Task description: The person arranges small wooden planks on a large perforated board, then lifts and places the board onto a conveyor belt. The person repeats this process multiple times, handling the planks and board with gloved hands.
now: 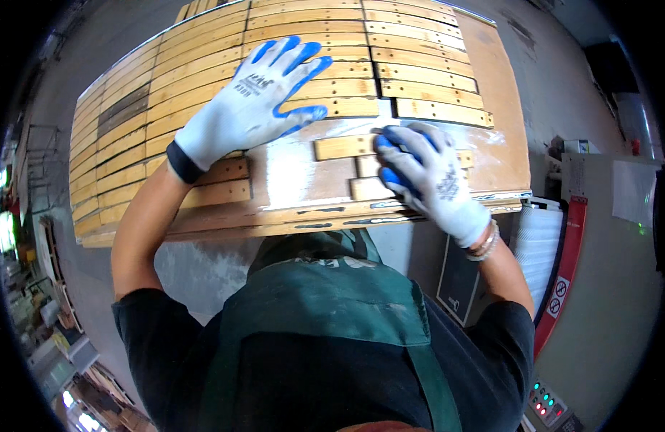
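Brown tabletop, yellow holed wooden slats, left grip spread, right grip curled, hold unclear

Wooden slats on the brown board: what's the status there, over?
Left grip spread open over slat rows. Right grip curled over staggered slats, hold unclear. Both block some slats from view.

The gloves are white and blue, slats yellow with dark dots, the apron green.
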Demonstrator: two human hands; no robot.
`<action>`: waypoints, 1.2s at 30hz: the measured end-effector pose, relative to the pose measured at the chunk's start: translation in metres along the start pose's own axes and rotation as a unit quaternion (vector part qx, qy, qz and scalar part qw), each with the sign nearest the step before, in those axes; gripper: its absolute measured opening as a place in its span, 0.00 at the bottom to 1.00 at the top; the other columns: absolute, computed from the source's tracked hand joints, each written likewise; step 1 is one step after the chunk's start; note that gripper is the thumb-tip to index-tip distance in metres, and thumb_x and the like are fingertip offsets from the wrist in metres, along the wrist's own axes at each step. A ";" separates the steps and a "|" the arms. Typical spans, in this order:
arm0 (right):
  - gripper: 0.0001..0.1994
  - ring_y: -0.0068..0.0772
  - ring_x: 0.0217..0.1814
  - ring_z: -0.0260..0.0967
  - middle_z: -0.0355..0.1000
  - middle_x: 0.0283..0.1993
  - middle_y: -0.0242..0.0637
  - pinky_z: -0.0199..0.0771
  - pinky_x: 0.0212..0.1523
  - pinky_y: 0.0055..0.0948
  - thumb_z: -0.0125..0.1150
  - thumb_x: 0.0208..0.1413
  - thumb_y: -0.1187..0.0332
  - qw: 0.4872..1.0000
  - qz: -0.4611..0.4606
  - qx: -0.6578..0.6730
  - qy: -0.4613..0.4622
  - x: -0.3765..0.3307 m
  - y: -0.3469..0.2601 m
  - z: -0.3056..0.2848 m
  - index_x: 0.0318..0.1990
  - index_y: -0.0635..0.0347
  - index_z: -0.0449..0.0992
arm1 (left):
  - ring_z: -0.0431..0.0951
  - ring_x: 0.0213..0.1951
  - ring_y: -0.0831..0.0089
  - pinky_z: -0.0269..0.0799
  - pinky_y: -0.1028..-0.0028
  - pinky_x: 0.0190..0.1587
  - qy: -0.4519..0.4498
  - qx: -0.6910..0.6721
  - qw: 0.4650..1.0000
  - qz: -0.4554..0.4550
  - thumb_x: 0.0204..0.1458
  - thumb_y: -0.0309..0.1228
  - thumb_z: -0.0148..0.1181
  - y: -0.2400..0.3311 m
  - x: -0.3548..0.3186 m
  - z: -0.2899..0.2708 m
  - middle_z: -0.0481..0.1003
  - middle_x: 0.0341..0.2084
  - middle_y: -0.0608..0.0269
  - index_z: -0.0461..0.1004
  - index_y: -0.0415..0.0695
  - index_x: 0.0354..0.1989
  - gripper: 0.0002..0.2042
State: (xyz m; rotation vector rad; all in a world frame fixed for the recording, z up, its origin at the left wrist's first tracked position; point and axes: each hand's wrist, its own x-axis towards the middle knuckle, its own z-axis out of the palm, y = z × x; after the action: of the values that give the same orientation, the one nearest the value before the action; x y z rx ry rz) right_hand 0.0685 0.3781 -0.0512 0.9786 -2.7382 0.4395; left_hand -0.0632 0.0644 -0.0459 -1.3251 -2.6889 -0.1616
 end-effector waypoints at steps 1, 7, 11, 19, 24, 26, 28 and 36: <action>0.22 0.50 0.65 0.66 0.69 0.65 0.41 0.66 0.65 0.51 0.70 0.55 0.63 1.000 -0.006 0.006 -0.011 0.013 -0.014 0.007 0.58 0.55 0.77 | 0.51 0.78 0.48 0.42 0.50 0.80 0.002 -0.016 1.000 0.003 0.68 0.56 0.52 -0.003 0.000 0.000 0.57 0.77 0.49 0.57 0.53 0.79 0.35; 0.20 0.45 0.62 0.65 0.68 0.60 0.41 0.65 0.63 0.46 0.63 0.57 0.65 0.998 -0.039 0.004 0.051 0.110 -0.085 0.041 0.56 0.59 0.74 | 0.64 0.72 0.48 0.63 0.54 0.74 0.138 -0.071 0.988 0.023 0.69 0.38 0.58 -0.018 -0.025 -0.035 0.67 0.70 0.47 0.66 0.49 0.73 0.25; 0.29 0.57 0.74 0.61 0.67 0.69 0.51 0.56 0.74 0.56 0.70 0.58 0.62 0.979 0.080 0.033 0.186 0.070 -0.063 0.005 0.65 0.60 0.71 | 0.59 0.75 0.48 0.53 0.48 0.76 0.076 -0.044 0.995 0.054 0.68 0.45 0.58 0.014 -0.052 -0.059 0.63 0.73 0.47 0.65 0.45 0.74 0.29; 0.53 0.74 0.79 0.47 0.51 0.77 0.67 0.45 0.77 0.64 0.69 0.56 0.45 0.976 0.218 -0.014 -0.013 0.023 -0.100 0.039 0.76 0.76 0.50 | 0.53 0.77 0.45 0.44 0.46 0.78 -0.024 -0.073 0.997 -0.010 0.68 0.52 0.53 0.063 -0.081 -0.019 0.58 0.75 0.47 0.60 0.42 0.75 0.34; 0.54 0.74 0.79 0.46 0.49 0.78 0.68 0.45 0.77 0.64 0.66 0.57 0.38 0.980 0.190 -0.002 -0.058 0.029 -0.095 0.021 0.76 0.74 0.51 | 0.54 0.76 0.44 0.45 0.46 0.78 -0.062 -0.072 0.995 -0.019 0.65 0.54 0.56 0.054 -0.074 -0.031 0.59 0.75 0.46 0.61 0.42 0.75 0.37; 0.46 0.66 0.79 0.52 0.53 0.78 0.61 0.49 0.77 0.58 0.69 0.58 0.49 0.969 0.211 0.129 0.006 0.011 -0.069 0.005 0.77 0.65 0.56 | 0.55 0.76 0.43 0.45 0.45 0.78 -0.080 -0.090 0.992 -0.036 0.64 0.54 0.57 0.056 -0.069 -0.039 0.60 0.74 0.46 0.63 0.42 0.74 0.36; 0.43 0.65 0.77 0.55 0.56 0.78 0.60 0.53 0.76 0.56 0.71 0.57 0.54 0.962 0.227 0.082 0.126 -0.010 -0.018 -0.010 0.76 0.63 0.60 | 0.54 0.76 0.43 0.45 0.45 0.78 -0.092 -0.094 0.990 -0.049 0.62 0.54 0.61 0.058 -0.068 -0.044 0.61 0.74 0.46 0.65 0.42 0.73 0.37; 0.35 0.59 0.78 0.57 0.61 0.75 0.60 0.54 0.77 0.49 0.59 0.69 0.53 0.920 0.330 0.118 0.175 -0.032 0.151 -0.014 0.75 0.67 0.60 | 0.53 0.77 0.50 0.44 0.49 0.78 0.039 0.091 0.952 -0.289 0.67 0.46 0.57 0.000 -0.174 -0.066 0.61 0.74 0.51 0.63 0.48 0.75 0.31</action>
State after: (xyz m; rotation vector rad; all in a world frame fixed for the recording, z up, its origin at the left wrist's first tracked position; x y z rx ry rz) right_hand -0.0026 0.5125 -0.0791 -0.0425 -2.6369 0.9607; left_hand 0.0464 -0.0816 -0.0105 -0.4444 -2.8539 -0.0209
